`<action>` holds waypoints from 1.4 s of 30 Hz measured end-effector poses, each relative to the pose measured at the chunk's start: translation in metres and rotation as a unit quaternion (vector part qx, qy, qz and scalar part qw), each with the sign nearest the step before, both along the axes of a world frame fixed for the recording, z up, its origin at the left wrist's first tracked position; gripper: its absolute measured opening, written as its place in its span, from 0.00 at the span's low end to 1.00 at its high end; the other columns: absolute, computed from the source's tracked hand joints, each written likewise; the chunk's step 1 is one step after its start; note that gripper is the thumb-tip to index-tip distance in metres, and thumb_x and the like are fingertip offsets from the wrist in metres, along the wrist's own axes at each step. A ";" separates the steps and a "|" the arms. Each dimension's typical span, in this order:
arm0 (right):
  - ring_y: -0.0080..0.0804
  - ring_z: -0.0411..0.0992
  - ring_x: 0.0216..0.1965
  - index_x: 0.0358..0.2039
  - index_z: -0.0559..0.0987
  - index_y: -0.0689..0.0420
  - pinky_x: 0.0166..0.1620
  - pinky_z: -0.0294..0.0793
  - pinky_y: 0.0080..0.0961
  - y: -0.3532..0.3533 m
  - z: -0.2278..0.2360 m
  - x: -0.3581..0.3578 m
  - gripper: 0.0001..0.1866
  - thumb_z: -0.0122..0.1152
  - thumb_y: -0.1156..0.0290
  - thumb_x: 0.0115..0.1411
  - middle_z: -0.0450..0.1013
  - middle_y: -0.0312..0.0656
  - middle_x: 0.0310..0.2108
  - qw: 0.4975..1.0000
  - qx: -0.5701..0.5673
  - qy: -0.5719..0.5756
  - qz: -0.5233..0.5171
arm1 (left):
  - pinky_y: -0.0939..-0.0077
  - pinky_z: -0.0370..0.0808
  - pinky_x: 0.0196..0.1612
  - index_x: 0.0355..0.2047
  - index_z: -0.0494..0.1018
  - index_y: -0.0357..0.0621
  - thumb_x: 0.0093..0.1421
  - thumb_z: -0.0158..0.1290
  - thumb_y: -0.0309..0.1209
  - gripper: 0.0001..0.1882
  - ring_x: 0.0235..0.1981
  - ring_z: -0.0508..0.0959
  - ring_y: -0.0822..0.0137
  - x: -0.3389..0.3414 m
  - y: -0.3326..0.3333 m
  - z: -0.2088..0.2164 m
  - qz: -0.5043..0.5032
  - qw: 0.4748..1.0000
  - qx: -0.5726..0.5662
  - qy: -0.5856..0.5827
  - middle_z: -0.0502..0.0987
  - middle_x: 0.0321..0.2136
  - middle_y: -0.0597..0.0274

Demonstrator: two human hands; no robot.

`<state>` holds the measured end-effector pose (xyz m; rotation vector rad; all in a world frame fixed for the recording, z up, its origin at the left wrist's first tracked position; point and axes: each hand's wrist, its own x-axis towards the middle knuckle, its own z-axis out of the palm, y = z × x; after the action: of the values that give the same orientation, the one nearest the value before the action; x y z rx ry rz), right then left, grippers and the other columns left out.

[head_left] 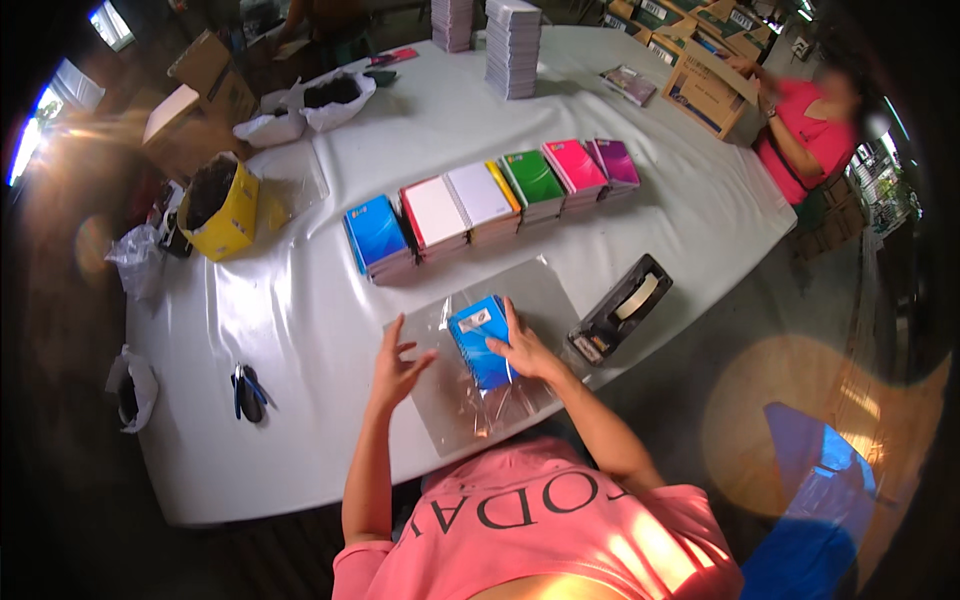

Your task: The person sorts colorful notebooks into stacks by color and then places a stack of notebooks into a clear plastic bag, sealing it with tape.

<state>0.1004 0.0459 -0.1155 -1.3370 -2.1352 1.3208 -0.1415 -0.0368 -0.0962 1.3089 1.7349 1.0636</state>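
Observation:
A blue spiral notebook (484,343) with a small white label lies on a clear plastic sheet (440,405) at the table's near edge. My right hand (527,350) holds its right side, the thumb over the cover and the fingers along the edge. Left of the notebook, my left hand (396,368) hovers open with its fingers apart, touching nothing that I can see. A black tape dispenser (612,322) with a pale roll sits just right of the sheet.
Beyond the sheet runs a row of notebook stacks, with blue (376,232), green (533,178) and pink (574,167) covers. Pliers (240,392) lie at left, near a yellow container (228,215). Tall paper stacks (512,50) stand far back. A co-worker (815,140) handles a carton (708,92).

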 end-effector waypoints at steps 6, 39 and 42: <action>0.57 0.44 0.65 0.64 0.31 0.62 0.64 0.47 0.36 -0.004 0.012 -0.003 0.49 0.51 0.49 0.59 0.42 0.63 0.64 0.999 -0.045 0.020 -0.001 | 0.68 0.70 0.44 0.42 0.73 0.42 0.45 0.66 0.31 0.23 0.33 0.75 0.72 0.015 0.101 -0.007 -0.075 0.993 -0.031 -0.092 0.78 0.29 0.61; 0.46 0.71 0.38 0.31 0.76 0.56 0.42 0.69 0.38 -0.035 0.003 0.049 0.16 0.69 0.63 0.44 0.74 0.48 0.32 0.932 0.099 -0.224 -0.268 | 0.58 0.70 0.50 0.57 0.64 0.58 0.51 0.58 0.44 0.32 0.58 0.65 0.66 0.057 -0.005 0.019 -0.188 0.962 0.003 0.200 0.62 0.59 0.73; 0.40 0.71 0.34 0.28 0.75 0.57 0.40 0.69 0.36 -0.041 -0.005 0.042 0.16 0.72 0.66 0.41 0.72 0.45 0.27 0.928 0.217 -0.165 -0.256 | 0.53 0.68 0.50 0.58 0.62 0.59 0.52 0.57 0.45 0.33 0.59 0.63 0.68 0.054 -0.006 0.020 -0.188 0.961 -0.020 0.201 0.60 0.60 0.75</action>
<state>0.1424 0.0051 -0.1201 -1.8250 -1.9053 0.4131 -0.0870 -0.0431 -0.0760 1.8344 1.6770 0.5700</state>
